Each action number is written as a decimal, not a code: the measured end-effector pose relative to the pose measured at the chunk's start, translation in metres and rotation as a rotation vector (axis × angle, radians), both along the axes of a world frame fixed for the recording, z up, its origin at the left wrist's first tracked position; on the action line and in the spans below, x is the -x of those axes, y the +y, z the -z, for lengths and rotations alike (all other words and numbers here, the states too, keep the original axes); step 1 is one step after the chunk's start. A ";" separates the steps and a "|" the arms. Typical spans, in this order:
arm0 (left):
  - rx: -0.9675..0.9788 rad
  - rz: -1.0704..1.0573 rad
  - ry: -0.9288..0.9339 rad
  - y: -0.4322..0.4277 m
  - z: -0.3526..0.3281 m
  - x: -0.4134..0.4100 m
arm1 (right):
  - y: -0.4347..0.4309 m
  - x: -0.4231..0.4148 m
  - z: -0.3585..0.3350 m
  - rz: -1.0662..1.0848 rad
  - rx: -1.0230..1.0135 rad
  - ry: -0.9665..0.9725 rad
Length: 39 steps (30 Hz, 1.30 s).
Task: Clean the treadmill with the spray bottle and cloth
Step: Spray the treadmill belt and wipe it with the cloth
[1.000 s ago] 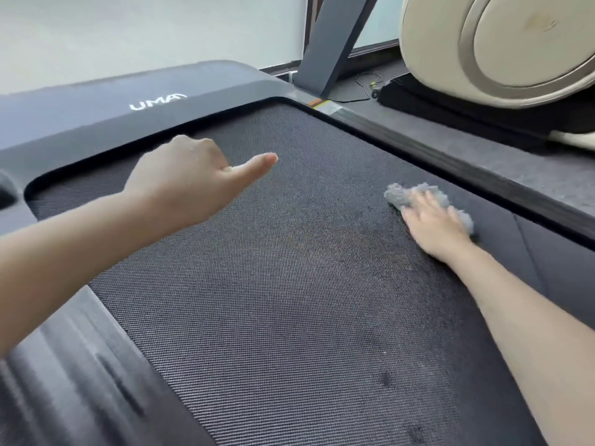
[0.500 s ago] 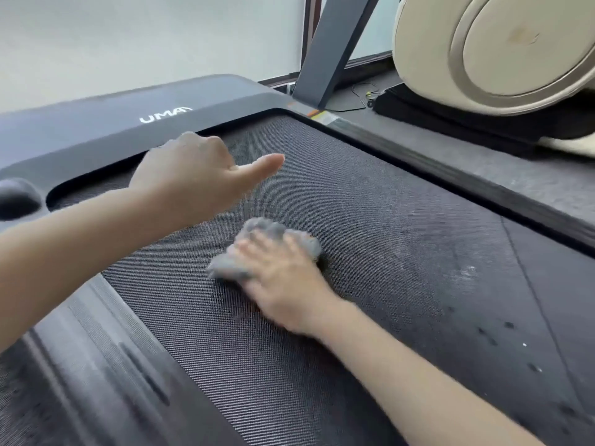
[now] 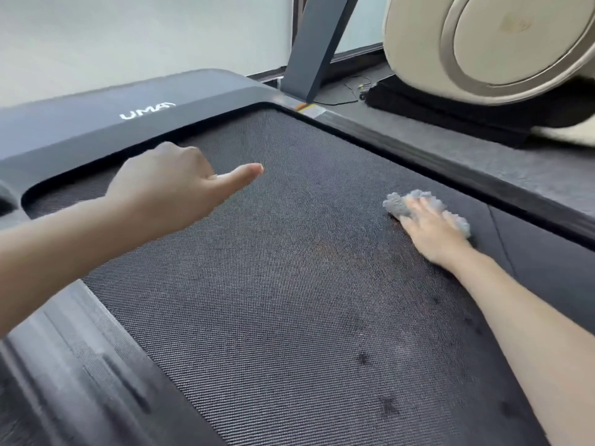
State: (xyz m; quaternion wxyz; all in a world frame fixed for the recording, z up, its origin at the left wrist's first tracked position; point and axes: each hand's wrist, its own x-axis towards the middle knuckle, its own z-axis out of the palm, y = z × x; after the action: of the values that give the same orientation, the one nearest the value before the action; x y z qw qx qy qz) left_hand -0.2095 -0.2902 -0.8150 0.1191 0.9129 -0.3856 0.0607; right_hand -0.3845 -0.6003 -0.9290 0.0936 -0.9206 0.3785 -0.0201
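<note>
The cloth (image 3: 397, 206), grey and fluffy, lies bunched on the treadmill belt (image 3: 273, 284), far over on the right side, just beside the right rail (image 3: 450, 169) but not touching it. The right hand (image 3: 431, 231) is flat on top of it, palm down. The grip there is spread, with straight fingers pressing the cloth onto the belt and fluff showing at the fingertips and along the outer edge of the hand. The fingers are slightly blurred. The right forearm runs back towards the lower right corner, low over the belt.

Across the belt, well apart from the cloth, the left hand (image 3: 167, 185) hangs above the far left part of the surface. Its grip is pressed together, the fingers curled into the palm and holding nothing that can be seen, with the thumb (image 3: 244, 173) sticking straight out towards the right.

Nearer the camera, a few dark spots (image 3: 363, 358) dot the weave of the belt. The left rail (image 3: 80, 365) is grey and ridged. At the head of the treadmill sits the dark hood (image 3: 80, 123) with a white logo (image 3: 147, 111), and a slanted post (image 3: 317, 43) rises from its right corner. Beyond the right rail comes grey floor (image 3: 531, 175), then a cream machine (image 3: 499, 37) on a black base, with a thin cable (image 3: 351, 91) lying beside the post.
</note>
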 end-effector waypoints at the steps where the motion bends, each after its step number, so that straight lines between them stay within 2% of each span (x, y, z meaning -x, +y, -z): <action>1: 0.001 0.003 -0.005 -0.001 -0.001 0.001 | 0.001 -0.005 0.001 0.021 -0.005 0.002; 4: 0.012 0.009 0.007 -0.008 -0.005 0.006 | 0.042 -0.022 -0.001 -0.080 -0.053 -0.055; 10: 0.034 0.018 -0.008 -0.016 -0.011 0.014 | 0.219 -0.023 0.012 -0.918 0.020 -0.197; 13: 0.034 0.019 -0.016 -0.010 -0.012 0.014 | 0.230 -0.013 0.014 -1.050 -0.003 -0.144; 15: 0.017 0.003 -0.029 -0.002 -0.013 0.011 | 0.201 -0.019 0.009 -1.022 -0.001 -0.118; 16: 0.013 -0.007 -0.031 0.003 -0.013 0.009 | 0.177 -0.026 0.008 -0.934 -0.002 -0.113; 21: 0.003 -0.060 -0.036 0.035 -0.020 0.003 | 0.035 -0.044 0.007 -0.241 -0.007 -0.057; 23: -0.017 -0.091 -0.034 0.046 -0.021 0.001 | 0.008 -0.051 0.007 -0.045 -0.024 -0.005; 25: -0.025 -0.117 -0.042 0.055 -0.023 0.000 | 0.013 -0.076 0.005 0.027 -0.027 0.030; 27: -0.040 -0.140 -0.031 0.061 -0.024 0.003 | 0.049 -0.111 0.003 -0.124 0.016 0.020; 30: -0.071 -0.162 -0.033 0.060 -0.025 0.007 | 0.146 -0.147 0.004 -0.530 -0.008 -0.077; 33: -0.062 -0.113 -0.025 0.056 -0.024 0.005 | 0.226 -0.134 0.002 -0.839 0.035 -0.080; 36: -0.056 -0.068 -0.006 0.050 -0.023 0.010 | 0.237 -0.085 0.006 -0.982 0.036 -0.076; 39: -0.063 -0.028 -0.015 0.042 -0.017 0.017 | 0.211 -0.041 0.008 -0.949 -0.003 -0.052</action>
State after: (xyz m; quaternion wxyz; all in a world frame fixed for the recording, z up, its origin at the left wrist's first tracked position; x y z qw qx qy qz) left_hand -0.2262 -0.2484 -0.7980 0.0864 0.9211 -0.3753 0.0572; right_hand -0.3433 -0.3894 -0.9372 0.1030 -0.9909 -0.0861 0.0024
